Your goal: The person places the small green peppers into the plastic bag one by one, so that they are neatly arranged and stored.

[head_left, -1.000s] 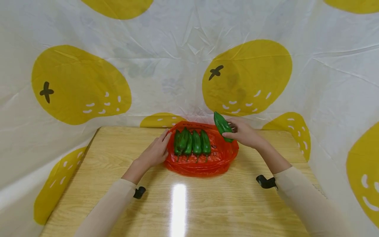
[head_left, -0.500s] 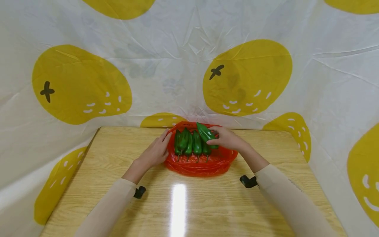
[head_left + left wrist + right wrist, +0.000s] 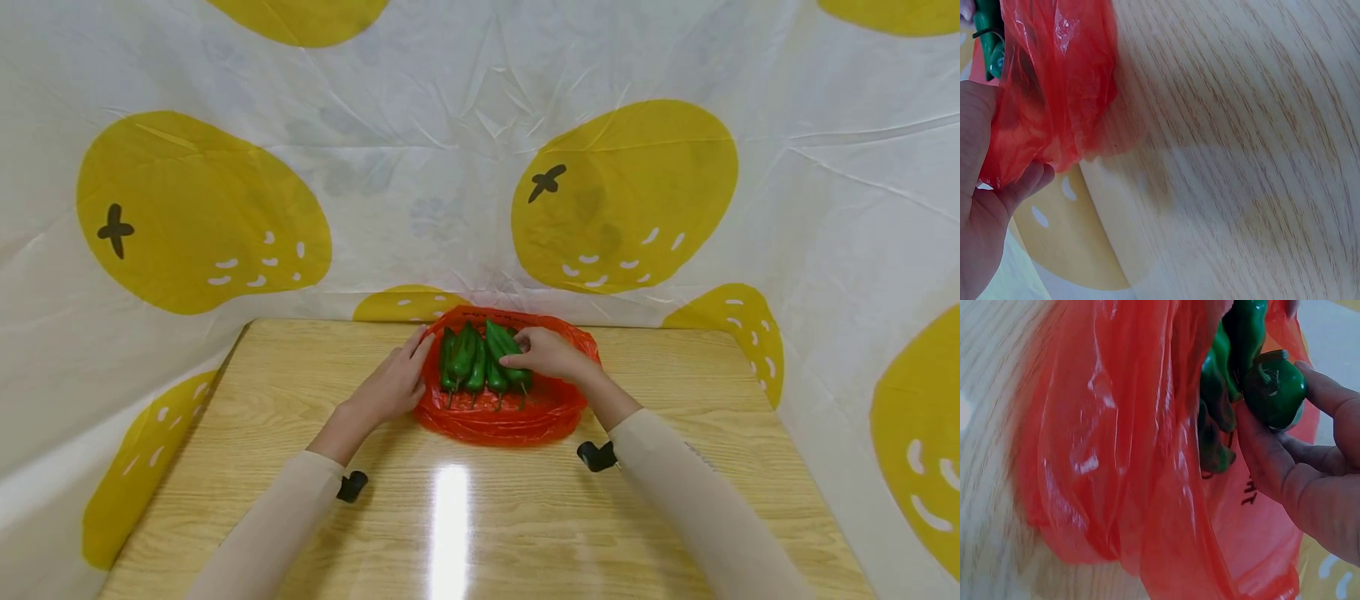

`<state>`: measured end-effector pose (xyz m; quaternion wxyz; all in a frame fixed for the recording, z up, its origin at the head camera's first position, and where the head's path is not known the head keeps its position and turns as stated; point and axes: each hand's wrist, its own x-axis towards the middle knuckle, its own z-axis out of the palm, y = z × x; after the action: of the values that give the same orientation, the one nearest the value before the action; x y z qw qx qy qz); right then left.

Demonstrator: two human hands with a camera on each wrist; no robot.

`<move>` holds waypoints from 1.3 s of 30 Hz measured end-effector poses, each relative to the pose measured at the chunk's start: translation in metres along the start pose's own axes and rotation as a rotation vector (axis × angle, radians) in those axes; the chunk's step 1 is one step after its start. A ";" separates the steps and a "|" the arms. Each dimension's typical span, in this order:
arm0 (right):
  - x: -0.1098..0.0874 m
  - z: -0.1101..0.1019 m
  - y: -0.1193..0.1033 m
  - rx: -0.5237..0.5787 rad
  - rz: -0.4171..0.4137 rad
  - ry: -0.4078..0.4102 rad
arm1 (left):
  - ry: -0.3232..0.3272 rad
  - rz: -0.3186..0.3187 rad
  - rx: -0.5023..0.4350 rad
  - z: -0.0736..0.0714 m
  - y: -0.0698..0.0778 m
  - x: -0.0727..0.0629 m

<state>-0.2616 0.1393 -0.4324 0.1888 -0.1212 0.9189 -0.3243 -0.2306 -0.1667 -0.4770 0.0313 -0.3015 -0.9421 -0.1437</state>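
A red plastic bag (image 3: 480, 429) lies spread with its mouth open, several green peppers (image 3: 462, 354) side by side in it, stems toward me. My left hand (image 3: 393, 379) pinches the bag's left rim; in the left wrist view the thumb is on one side of the film and the fingers (image 3: 1032, 181) on the other. My right hand (image 3: 551, 354) grips another green pepper (image 3: 501, 340) just over the right end of the row. In the right wrist view this pepper (image 3: 1275, 394) shows its stem end between thumb and fingers. Whether it touches the peppers below is unclear.
The bag rests on a light wooden table (image 3: 360, 533), near its back edge. A white cloth (image 3: 427, 208) printed with yellow fruit hangs behind and at both sides. Dark wrist-camera mounts (image 3: 596, 456) stick out below the forearms.
My right hand has carried its pepper leftward and down, from the bag's right rim to above the row. The left hand has stayed at the bag's left rim.
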 end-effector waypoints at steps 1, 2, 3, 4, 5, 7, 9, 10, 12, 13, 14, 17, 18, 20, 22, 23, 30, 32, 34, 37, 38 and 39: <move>0.002 0.002 0.000 0.006 0.009 0.002 | -0.003 -0.003 -0.003 0.000 0.000 0.000; 0.003 0.003 0.000 0.013 0.023 0.008 | -0.005 -0.006 -0.005 0.000 0.000 0.000; 0.005 0.005 -0.001 0.016 0.038 0.015 | -0.006 -0.007 -0.006 0.000 0.000 0.001; 0.007 0.007 -0.001 0.020 0.051 0.022 | -0.007 -0.006 -0.007 0.000 0.000 0.001; 0.008 0.008 -0.002 0.028 0.064 0.028 | -0.006 -0.005 -0.006 0.000 0.000 0.002; 0.010 0.011 -0.005 0.048 0.088 0.041 | -0.003 0.000 -0.003 0.000 0.000 0.003; 0.012 0.013 -0.007 0.069 0.109 0.054 | 0.004 0.008 0.001 0.000 0.000 0.003; 0.013 0.015 -0.008 0.089 0.121 0.058 | 0.007 0.011 0.003 0.000 0.000 0.004; 0.014 0.017 -0.010 0.131 0.143 0.065 | 0.007 0.012 0.004 0.000 0.000 0.004; 0.015 0.018 -0.010 0.151 0.153 0.068 | 0.007 0.012 0.002 0.000 0.000 0.004; 0.015 0.019 -0.011 0.168 0.164 0.072 | 0.006 0.010 -0.001 0.000 0.000 0.004; 0.017 0.022 -0.013 0.213 0.184 0.087 | -0.005 0.001 -0.011 0.000 0.000 0.004; 0.018 0.023 -0.013 0.219 0.186 0.093 | -0.008 -0.004 -0.013 0.000 0.000 0.004; 0.020 0.025 -0.013 0.225 0.190 0.099 | -0.017 -0.013 -0.013 0.000 0.000 0.004; 0.022 0.026 -0.013 0.227 0.192 0.102 | -0.022 -0.021 -0.010 0.001 0.000 0.004; 0.023 0.026 -0.014 0.224 0.194 0.105 | -0.022 -0.022 -0.008 0.000 0.000 0.004; 0.027 0.029 -0.017 0.196 0.217 0.118 | -0.017 -0.017 -0.011 0.002 -0.002 0.004; 0.030 0.030 -0.016 0.180 0.221 0.109 | -0.021 -0.016 -0.013 0.002 -0.002 0.003; 0.032 0.030 -0.015 0.155 0.223 0.103 | -0.022 -0.016 -0.014 0.002 -0.002 0.003; 0.036 0.031 -0.014 0.119 0.219 0.100 | -0.023 -0.018 -0.008 0.003 -0.002 0.004; 0.036 0.031 -0.014 0.109 0.217 0.100 | -0.021 -0.018 -0.006 0.003 -0.002 0.004; 0.036 0.031 -0.015 0.101 0.216 0.100 | -0.020 -0.018 -0.004 0.003 -0.002 0.004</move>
<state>-0.2789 0.0986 -0.4551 0.1823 0.0047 0.9174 -0.3537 -0.2350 -0.1650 -0.4801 0.0201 -0.2944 -0.9447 -0.1431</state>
